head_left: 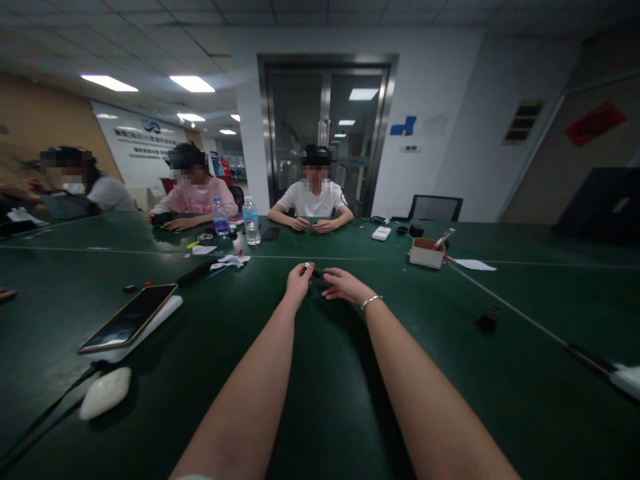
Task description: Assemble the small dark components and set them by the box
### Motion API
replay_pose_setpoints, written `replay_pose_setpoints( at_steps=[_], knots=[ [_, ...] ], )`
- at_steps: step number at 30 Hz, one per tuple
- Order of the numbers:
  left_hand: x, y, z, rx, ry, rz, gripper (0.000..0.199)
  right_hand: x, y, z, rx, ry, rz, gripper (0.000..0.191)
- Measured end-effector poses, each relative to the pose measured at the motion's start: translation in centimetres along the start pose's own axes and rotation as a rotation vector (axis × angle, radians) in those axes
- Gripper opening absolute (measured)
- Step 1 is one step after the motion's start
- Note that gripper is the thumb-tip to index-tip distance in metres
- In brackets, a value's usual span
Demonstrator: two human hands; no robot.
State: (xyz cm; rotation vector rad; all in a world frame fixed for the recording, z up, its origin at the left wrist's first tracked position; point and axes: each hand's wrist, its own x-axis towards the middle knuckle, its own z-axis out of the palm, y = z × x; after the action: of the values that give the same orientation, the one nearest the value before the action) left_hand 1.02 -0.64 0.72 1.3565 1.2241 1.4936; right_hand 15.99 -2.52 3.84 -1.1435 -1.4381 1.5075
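Note:
Out over the middle of the table, my left hand (298,285) pinches a small dark stick-like object (317,272) between thumb and fingers. A small silvery spot shows at the fingertips of that hand. My right hand (349,287), with a silver bracelet at the wrist, closes its thumb and forefinger at the other end of the dark object, while its lower fingers are loosely curled. Something reddish shows by the right fingers, too small to name. Both forearms reach forward over the green table (330,400).
Left of me lie a phone (133,317) on a white box, a white rounded device (106,393) and cables. Water bottles (251,223) stand farther back. At right are a small open box (427,253), a black clip-like object (488,321) and a cable. Several people sit across the table.

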Motion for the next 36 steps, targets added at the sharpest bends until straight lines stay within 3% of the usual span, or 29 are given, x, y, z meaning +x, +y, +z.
replay_pose_setpoints(
  at_steps=[4, 10, 19, 28, 36],
  knots=[
    [-0.2, 0.3, 0.3, -0.101, -0.01, -0.022, 0.027, 0.9, 1.2, 0.1, 0.198, 0.004, -0.073, 0.016],
    [-0.7, 0.4, 0.1, -0.091, -0.091, 0.056, 0.025, 1.3, 2.4, -0.2, 0.313, 0.067, -0.159, 0.012],
    [-1.1, 1.4, -1.5, -0.089, -0.227, -0.092, 0.031, 1.5, 2.8, -0.4, 0.342, 0.11, -0.179, 0.018],
    [-0.5, 0.6, -1.5, -0.065, -0.18, -0.108, 0.031, 1.2, 2.9, -0.7, 0.354, 0.064, -0.223, 0.024],
    [0.0, -0.2, -1.4, 0.116, -0.14, -0.091, 0.039, 1.0, 2.8, -0.7, 0.357, 0.042, -0.234, 0.027]
  ],
)
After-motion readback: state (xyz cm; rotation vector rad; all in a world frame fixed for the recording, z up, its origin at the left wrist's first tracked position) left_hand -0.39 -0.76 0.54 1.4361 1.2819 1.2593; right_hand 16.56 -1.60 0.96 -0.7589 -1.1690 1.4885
